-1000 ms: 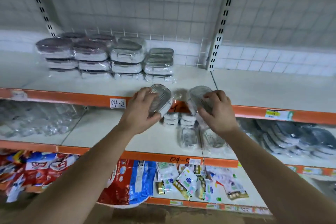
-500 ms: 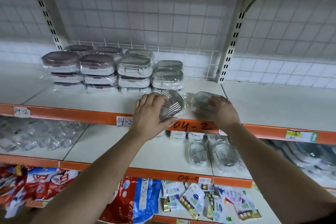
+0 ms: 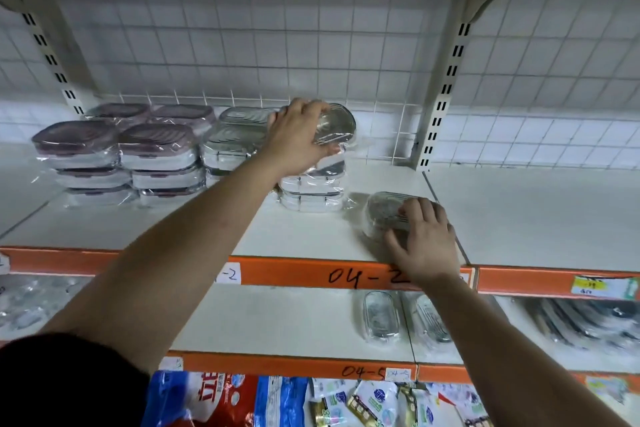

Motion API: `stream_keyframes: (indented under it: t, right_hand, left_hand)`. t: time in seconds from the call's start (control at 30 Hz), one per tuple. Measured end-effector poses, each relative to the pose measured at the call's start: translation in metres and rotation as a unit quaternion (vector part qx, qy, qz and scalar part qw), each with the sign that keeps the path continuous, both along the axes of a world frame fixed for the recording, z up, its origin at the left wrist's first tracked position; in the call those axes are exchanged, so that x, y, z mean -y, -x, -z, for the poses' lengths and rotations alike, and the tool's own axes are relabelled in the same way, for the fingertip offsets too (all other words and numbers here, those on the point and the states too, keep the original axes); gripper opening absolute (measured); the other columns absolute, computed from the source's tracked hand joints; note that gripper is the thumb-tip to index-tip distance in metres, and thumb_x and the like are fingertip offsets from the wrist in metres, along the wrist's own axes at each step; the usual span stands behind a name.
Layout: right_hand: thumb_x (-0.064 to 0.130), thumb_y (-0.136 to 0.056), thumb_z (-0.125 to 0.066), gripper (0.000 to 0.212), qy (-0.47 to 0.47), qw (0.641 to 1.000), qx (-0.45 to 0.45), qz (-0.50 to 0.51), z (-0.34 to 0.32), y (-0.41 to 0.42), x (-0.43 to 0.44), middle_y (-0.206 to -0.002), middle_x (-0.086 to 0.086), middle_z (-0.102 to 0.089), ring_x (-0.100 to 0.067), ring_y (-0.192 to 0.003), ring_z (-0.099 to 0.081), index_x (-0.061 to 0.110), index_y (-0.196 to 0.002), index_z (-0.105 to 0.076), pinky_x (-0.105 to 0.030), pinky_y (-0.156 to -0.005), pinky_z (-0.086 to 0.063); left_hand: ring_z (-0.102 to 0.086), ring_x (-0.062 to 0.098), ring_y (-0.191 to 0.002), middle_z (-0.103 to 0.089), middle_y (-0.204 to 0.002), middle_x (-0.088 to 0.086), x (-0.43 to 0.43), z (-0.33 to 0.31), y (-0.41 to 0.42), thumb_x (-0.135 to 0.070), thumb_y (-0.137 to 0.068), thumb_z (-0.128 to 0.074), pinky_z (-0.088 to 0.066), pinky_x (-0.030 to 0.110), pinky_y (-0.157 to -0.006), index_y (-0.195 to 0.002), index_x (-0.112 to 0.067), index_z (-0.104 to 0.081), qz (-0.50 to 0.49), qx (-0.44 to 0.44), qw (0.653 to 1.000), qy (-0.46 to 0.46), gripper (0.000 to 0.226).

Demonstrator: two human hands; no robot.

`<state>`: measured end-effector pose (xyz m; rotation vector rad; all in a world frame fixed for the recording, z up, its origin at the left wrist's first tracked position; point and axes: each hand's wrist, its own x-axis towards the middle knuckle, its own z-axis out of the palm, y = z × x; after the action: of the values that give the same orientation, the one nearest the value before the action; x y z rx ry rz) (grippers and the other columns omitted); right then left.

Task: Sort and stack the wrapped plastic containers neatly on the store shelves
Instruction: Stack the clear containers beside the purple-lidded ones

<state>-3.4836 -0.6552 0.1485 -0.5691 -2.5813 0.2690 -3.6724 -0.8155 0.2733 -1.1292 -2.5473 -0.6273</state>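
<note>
L hand (image 3: 298,139), centre of frame, was grasping a wrapped container (image 3: 334,125), fingers curled over its far edge and thumb on the near side. It was held lid-up right above a short stack (image 3: 311,191) of the same grey-lidded boxes; couldn't tell if it touched the stack. R hand (image 3: 424,239), lower right of centre, held a second container (image 3: 382,213) that sat on the top shelf (image 3: 311,236), fingers laid across the lid w/ thumb against its near side. The two containers were apart.

Left of the short stack stood taller grey-lidded stacks (image 3: 235,139), and in the upper left purple-lidded stacks (image 3: 114,149), all in clear wrap. The shelf's orange edge strip (image 3: 294,272) read "04-2". Below it, the lower shelf (image 3: 277,322) carried two wrapped boxes (image 3: 381,319), lower right of centre. Snack packets (image 3: 221,399) ran along the bottom edge. A wire grid (image 3: 242,45) backed the shelving.
</note>
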Motion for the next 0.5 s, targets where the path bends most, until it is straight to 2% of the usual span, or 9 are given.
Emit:
stream_keyframes:
  t: [0.1,0.17,0.33,0.4,0.5]
  right_hand:
    - [0.056,-0.082,-0.038,0.054,0.004,1.0,-0.022,-0.003,0.003,0.001,-0.001,-0.116,-0.01,-0.052,-0.033,-0.111,-0.046,0.011,-0.109,-0.052,-0.05,-0.082,-0.049]
    - [0.057,-0.082,-0.041,0.056,0.003,0.999,-0.032,-0.008,0.004,0.002,-0.003,-0.121,-0.012,-0.052,-0.034,-0.115,-0.045,0.01,-0.111,-0.053,-0.05,-0.083,-0.048]
    - [0.056,-0.081,-0.045,0.054,0.0,0.999,-0.05,-0.009,0.007,0.003,-0.005,-0.123,-0.012,-0.053,-0.035,-0.119,-0.044,0.011,-0.109,-0.054,-0.05,-0.086,-0.05]
    - [0.057,-0.081,-0.045,0.053,-0.001,0.999,-0.049,-0.01,0.007,0.004,-0.005,-0.122,-0.011,-0.053,-0.034,-0.121,-0.044,0.013,-0.109,-0.053,-0.05,-0.087,-0.05]
    - [0.057,-0.082,-0.045,0.052,0.0,0.999,-0.05,-0.011,0.009,0.005,-0.007,-0.122,-0.009,-0.053,-0.034,-0.123,-0.042,0.014,-0.111,-0.052,-0.05,-0.089,-0.049]
  left_hand:
    - [-0.039,0.031,-0.135,-0.041,-0.142,0.014,-0.02,-0.011,0.033,-0.039,-0.08,-0.078,-0.031,0.039,-0.111,-0.146,-0.017,-0.04,0.004,0.044,0.999,-0.003,0.079]
    - [-0.038,0.032,-0.136,-0.04,-0.143,0.016,-0.031,-0.012,0.051,-0.036,-0.081,-0.079,-0.031,0.038,-0.112,-0.147,-0.016,-0.038,0.001,0.047,0.999,0.026,0.08]
    - [-0.029,0.034,-0.141,-0.032,-0.151,0.018,-0.048,0.0,0.087,-0.034,-0.086,-0.074,-0.023,0.036,-0.116,-0.152,-0.012,-0.029,-0.005,0.05,0.992,0.111,0.083]
    - [-0.029,0.033,-0.142,-0.035,-0.152,0.017,-0.055,0.004,0.098,-0.037,-0.089,-0.07,-0.024,0.036,-0.115,-0.15,-0.014,-0.035,0.007,0.039,0.99,0.133,0.074]
    - [-0.026,0.033,-0.145,-0.044,-0.152,0.002,-0.063,0.007,0.104,-0.027,-0.096,-0.064,-0.023,0.041,-0.116,-0.142,-0.03,-0.049,0.05,0.008,0.988,0.147,0.049]
